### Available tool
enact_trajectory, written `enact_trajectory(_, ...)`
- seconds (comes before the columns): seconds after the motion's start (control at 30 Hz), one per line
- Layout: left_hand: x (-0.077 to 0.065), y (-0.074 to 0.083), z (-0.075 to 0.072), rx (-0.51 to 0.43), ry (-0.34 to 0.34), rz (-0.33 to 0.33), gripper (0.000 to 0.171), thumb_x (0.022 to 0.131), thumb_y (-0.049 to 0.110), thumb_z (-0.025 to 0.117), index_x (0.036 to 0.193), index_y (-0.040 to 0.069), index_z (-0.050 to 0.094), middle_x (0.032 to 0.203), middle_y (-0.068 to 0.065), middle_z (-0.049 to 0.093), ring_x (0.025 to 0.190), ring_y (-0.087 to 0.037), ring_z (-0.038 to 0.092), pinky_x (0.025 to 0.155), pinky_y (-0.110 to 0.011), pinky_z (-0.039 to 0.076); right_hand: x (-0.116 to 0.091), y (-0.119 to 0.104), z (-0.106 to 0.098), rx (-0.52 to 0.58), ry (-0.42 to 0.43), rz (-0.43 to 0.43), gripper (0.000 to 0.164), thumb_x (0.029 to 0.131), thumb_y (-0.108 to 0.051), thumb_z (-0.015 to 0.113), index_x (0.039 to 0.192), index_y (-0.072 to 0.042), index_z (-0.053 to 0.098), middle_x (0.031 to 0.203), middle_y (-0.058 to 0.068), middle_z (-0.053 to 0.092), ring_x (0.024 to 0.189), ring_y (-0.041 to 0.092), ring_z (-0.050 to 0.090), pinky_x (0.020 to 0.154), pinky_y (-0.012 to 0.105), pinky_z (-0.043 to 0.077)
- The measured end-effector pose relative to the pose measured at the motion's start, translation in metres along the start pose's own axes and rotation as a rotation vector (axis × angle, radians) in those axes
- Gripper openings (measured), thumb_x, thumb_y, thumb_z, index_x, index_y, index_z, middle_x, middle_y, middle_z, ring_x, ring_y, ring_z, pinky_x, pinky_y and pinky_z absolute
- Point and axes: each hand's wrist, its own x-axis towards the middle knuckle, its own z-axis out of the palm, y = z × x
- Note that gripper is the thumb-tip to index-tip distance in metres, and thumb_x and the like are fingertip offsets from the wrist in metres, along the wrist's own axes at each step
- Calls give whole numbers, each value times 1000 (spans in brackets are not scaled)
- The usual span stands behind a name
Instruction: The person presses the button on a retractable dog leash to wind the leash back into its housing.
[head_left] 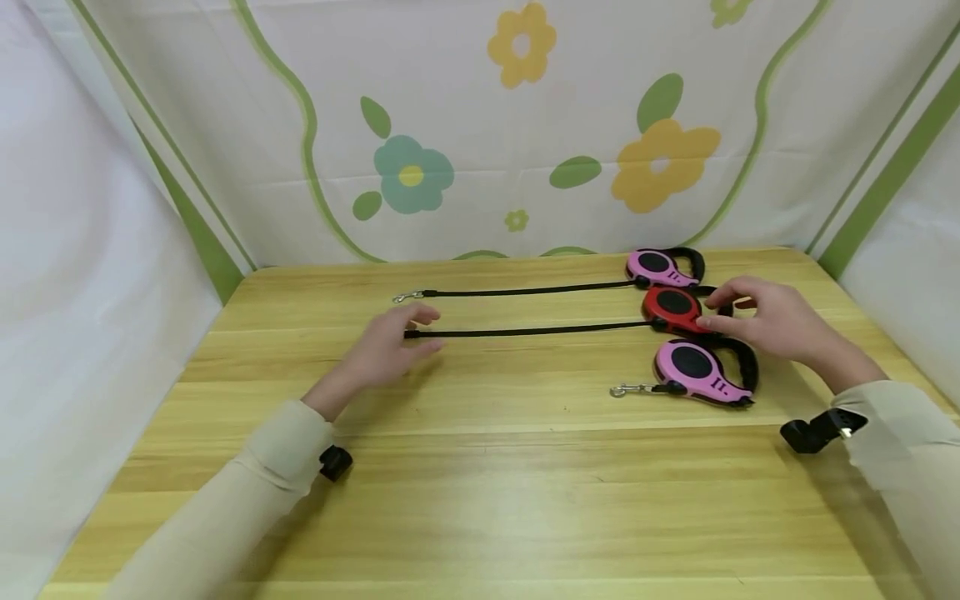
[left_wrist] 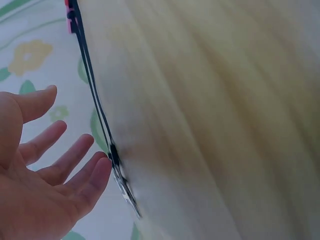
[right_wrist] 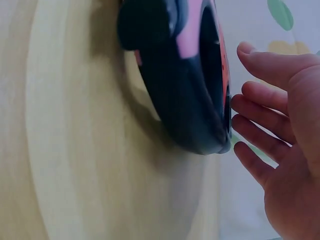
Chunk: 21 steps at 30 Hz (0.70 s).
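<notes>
A red retractable dog leash (head_left: 684, 319) lies on the wooden table, its black cord (head_left: 540, 331) drawn out to the left. My right hand (head_left: 776, 318) hovers at its handle, thumb and fingers apart; the right wrist view shows the fingers relaxed with nothing between them. At the cord's far end is my left hand (head_left: 382, 350), fingers spread, overlapping the clip end in the head view. The left wrist view shows its palm free, fingertips beside the metal clips (left_wrist: 126, 192). Nearer me lies a pink leash (head_left: 711, 385) with its clip (head_left: 630, 390) close to the case.
Behind the red leash, another pink leash (head_left: 651, 265) has its cord (head_left: 525, 291) stretched left to a metal clip (head_left: 408, 297). A flowered white cloth (head_left: 480, 125) hangs at the table's back edge, with white cloth at both sides. The wooden table (head_left: 480, 500) extends toward me.
</notes>
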Motion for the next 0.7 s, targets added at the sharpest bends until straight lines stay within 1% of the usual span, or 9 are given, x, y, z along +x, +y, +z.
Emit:
enact_trajectory(0.1,-1,-8,-7,21,-5,-49,47,105,22,69,147,2,57,148,-21,61,135,-42,59,113,-58,49,1,4,0,-11,-11,13,42,97,-42,79,121,-8,73,130,24,70,123,53,61,102,68,48)
enact_trajectory(0.2,0,-13,-12,38,-17,-80,44,105,21,69,144,3,60,146,-19,63,131,-40,61,109,-56,52,3,6,1,-34,-13,12,42,96,-44,79,118,-9,75,129,24,71,123,52,61,101,68,48)
enact_trajectory(0.33,4,-16,-14,76,-27,-77,36,104,15,70,137,3,65,139,-17,67,123,-37,64,105,-53,54,5,10,2,-66,-17,6,40,95,-44,80,113,-9,76,124,22,74,121,48,63,99,66,48)
enact_trajectory(0.5,11,-19,-14,162,-37,-59,25,102,8,70,127,2,72,129,-17,71,117,-36,67,104,-52,55,6,17,1,-110,-67,19,42,96,-49,78,109,-10,79,120,23,75,116,46,66,95,63,49)
enact_trajectory(0.6,15,-20,-13,203,-41,-53,21,101,5,70,122,2,75,124,-17,72,115,-35,67,103,-51,55,6,20,0,-117,-100,29,43,96,-51,76,109,-10,81,121,25,75,116,49,65,93,64,49)
enact_trajectory(0.7,19,-20,-12,236,-36,-54,19,100,2,70,118,2,76,119,-16,73,113,-33,67,102,-51,56,6,22,0,-116,-119,23,44,96,-51,77,111,-9,81,123,25,74,119,51,64,94,66,49)
